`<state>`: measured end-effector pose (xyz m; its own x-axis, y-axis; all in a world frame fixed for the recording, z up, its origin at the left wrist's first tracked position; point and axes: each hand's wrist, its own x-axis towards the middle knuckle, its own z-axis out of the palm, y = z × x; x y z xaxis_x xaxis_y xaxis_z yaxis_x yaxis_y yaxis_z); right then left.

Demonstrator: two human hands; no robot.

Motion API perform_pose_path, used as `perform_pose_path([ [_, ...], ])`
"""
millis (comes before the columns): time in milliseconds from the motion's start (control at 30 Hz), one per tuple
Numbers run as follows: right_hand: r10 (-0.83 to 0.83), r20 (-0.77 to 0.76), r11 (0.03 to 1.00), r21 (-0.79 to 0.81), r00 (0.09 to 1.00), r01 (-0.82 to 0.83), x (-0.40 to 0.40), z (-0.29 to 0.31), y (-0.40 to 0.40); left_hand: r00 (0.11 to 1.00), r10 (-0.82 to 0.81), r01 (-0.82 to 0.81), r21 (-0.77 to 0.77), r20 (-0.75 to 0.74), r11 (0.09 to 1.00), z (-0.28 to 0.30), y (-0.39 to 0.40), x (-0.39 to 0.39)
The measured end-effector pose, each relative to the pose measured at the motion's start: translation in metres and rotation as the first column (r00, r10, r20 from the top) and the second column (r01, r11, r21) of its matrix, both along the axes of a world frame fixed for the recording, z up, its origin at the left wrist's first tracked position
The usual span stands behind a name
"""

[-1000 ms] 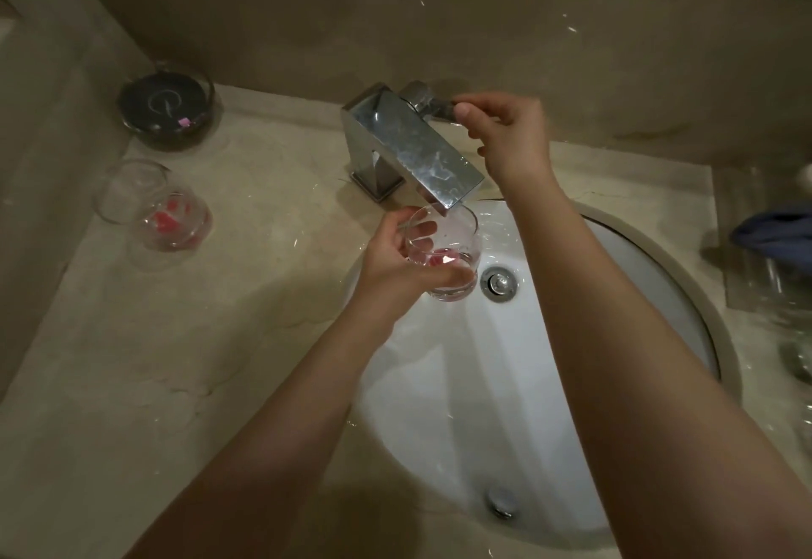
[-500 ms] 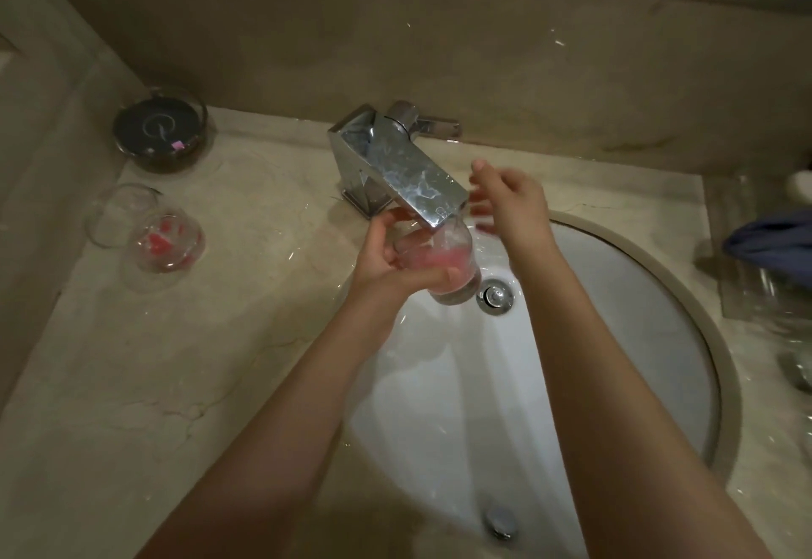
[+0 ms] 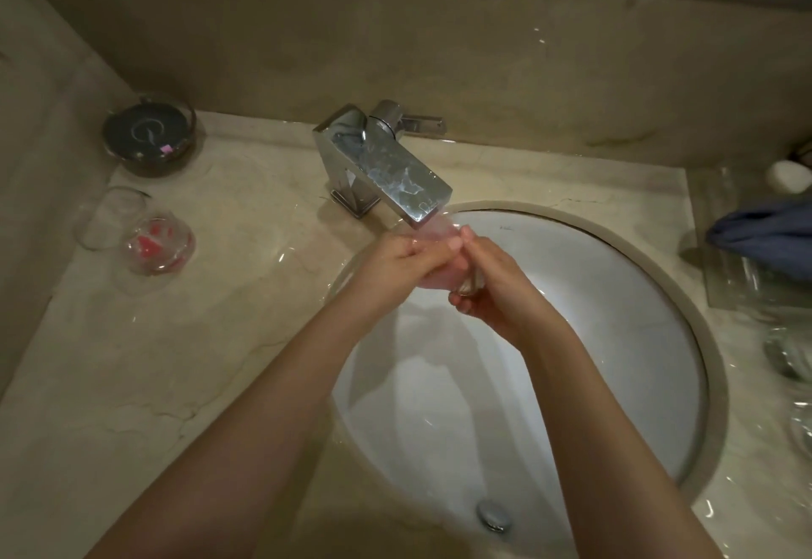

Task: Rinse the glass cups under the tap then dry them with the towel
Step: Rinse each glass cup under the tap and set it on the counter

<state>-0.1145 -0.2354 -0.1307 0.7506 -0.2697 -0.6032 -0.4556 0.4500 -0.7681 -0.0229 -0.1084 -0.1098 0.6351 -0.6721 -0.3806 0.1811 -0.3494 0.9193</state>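
Observation:
A clear glass cup (image 3: pixel 439 231) with pinkish water in it is held right under the spout of the chrome tap (image 3: pixel 386 172), over the white sink (image 3: pixel 615 339). My left hand (image 3: pixel 395 262) grips the cup from the left. My right hand (image 3: pixel 492 281) holds it from the right, thumb up near the rim. Most of the cup is hidden by my fingers. Two more glass cups stand at the left of the counter: an empty one (image 3: pixel 110 218) and one with red residue (image 3: pixel 158 244). A dark blue towel (image 3: pixel 764 233) lies at the right edge.
A round dark glass dish (image 3: pixel 147 132) sits in the back left corner. Clear glassware (image 3: pixel 786 356) and a glass tray (image 3: pixel 720 295) crowd the right side of the beige counter (image 3: pixel 175 361). A small white item (image 3: pixel 786 174) lies at the far right. The overflow drain (image 3: pixel 494 514) is near me.
My right hand left the tap lever, came down and took hold of the cup beside my left hand. The cup now sits closer under the spout and its contents look pink.

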Motion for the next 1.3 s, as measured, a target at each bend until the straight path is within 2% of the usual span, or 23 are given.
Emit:
perform_pose_path([
  [133,-0.029,0.101,0.987,-0.157,0.994,0.045,-0.002,0.004,0.000,0.972,0.121,-0.117,0.032,-0.202,0.993,0.006,-0.013,0.010],
  [200,-0.030,0.120,0.987,-0.151,0.992,0.048,-0.003,0.002,-0.004,0.960,0.140,-0.147,-0.012,-0.242,0.989,0.005,-0.013,0.012],
  [333,0.086,-0.055,0.989,0.122,0.995,-0.078,0.003,0.020,-0.008,0.997,0.010,-0.013,-0.040,-0.071,0.999,0.007,-0.015,0.002],
  [400,0.100,-0.097,0.993,0.064,0.990,-0.094,0.009,0.020,-0.009,0.997,0.062,-0.064,-0.046,-0.051,0.997,0.009,-0.019,-0.002],
  [467,0.035,-0.022,0.999,-0.019,0.999,-0.036,0.011,0.014,-0.008,0.984,0.142,-0.147,-0.037,-0.112,0.988,0.012,-0.022,-0.001],
  [533,-0.043,0.040,0.998,0.041,0.998,0.041,0.010,0.008,-0.008,0.979,0.142,-0.150,-0.045,-0.144,0.988,0.018,-0.026,-0.002],
  [633,-0.066,-0.108,0.955,0.282,0.992,0.094,0.007,0.009,-0.011,0.995,0.078,-0.077,-0.026,0.060,0.997,0.011,-0.027,-0.007],
  [700,-0.048,-0.262,0.944,0.305,0.964,0.129,0.009,0.010,-0.014,0.984,0.010,-0.012,0.012,0.178,1.000,0.001,-0.025,-0.015],
  [767,-0.083,-0.292,0.977,0.164,0.953,0.136,0.016,0.006,-0.010,0.973,0.096,-0.108,0.046,0.212,0.993,-0.011,-0.026,-0.020],
  [833,-0.215,-0.172,0.971,-0.144,0.961,0.191,0.020,-0.006,0.001,0.934,0.348,-0.355,0.077,0.085,0.932,-0.013,-0.035,-0.019],
  [867,-0.273,-0.067,0.913,-0.331,0.960,0.237,0.019,-0.013,0.008,0.905,0.424,-0.418,0.102,-0.042,0.903,-0.012,-0.041,-0.015],
  [933,-0.292,0.161,0.767,-0.549,0.943,0.332,0.012,-0.025,0.018,0.859,0.425,-0.412,0.105,-0.287,0.905,-0.006,-0.050,-0.007],
  [967,-0.265,0.214,0.735,-0.587,0.940,0.340,0.011,-0.029,0.018,0.849,0.407,-0.398,0.099,-0.337,0.912,-0.006,-0.052,-0.003],
  [1000,-0.258,0.180,0.744,-0.589,0.949,0.315,0.011,-0.028,0.016,0.868,0.368,-0.362,0.082,-0.335,0.929,-0.007,-0.050,-0.003],
  [1033,-0.270,0.067,0.805,-0.531,0.961,0.263,0.014,-0.024,0.011,0.893,0.348,-0.347,0.056,-0.286,0.936,-0.010,-0.049,-0.004],
  [1067,-0.256,-0.093,0.907,-0.368,0.962,0.205,0.018,-0.017,0.004,0.925,0.346,-0.348,0.015,-0.159,0.937,-0.016,-0.046,-0.007],
  [1100,-0.198,-0.217,0.979,-0.100,0.956,0.180,0.021,-0.010,-0.004,0.937,0.348,-0.347,-0.031,0.019,0.937,-0.024,-0.043,-0.011],
  [1133,-0.151,-0.265,0.974,0.125,0.952,0.189,0.024,-0.004,-0.011,0.922,0.329,-0.322,-0.066,0.205,0.944,-0.031,-0.038,-0.015],
  [1167,-0.151,-0.264,0.949,0.230,0.953,0.214,0.026,-0.003,-0.014,0.902,0.288,-0.272,-0.095,0.323,0.958,-0.035,-0.036,-0.017],
  [1200,-0.179,-0.253,0.943,0.230,0.951,0.239,0.029,-0.007,-0.014,0.892,0.248,-0.232,-0.088,0.377,0.969,-0.041,-0.035,-0.018],
  [1233,-0.217,-0.226,0.956,0.145,0.950,0.254,0.030,-0.012,-0.012,0.897,0.233,-0.220,-0.079,0.376,0.972,-0.042,-0.037,-0.018],
  [1267,-0.273,-0.161,0.962,-0.020,0.948,0.274,0.030,-0.020,-0.008,0.909,0.235,-0.228,-0.061,0.345,0.972,-0.043,-0.040,-0.014],
  [1300,-0.338,-0.046,0.918,-0.236,0.940,0.319,0.030,-0.028,-0.001,0.936,0.259,-0.256,-0.043,0.239,0.966,-0.042,-0.045,-0.010],
])
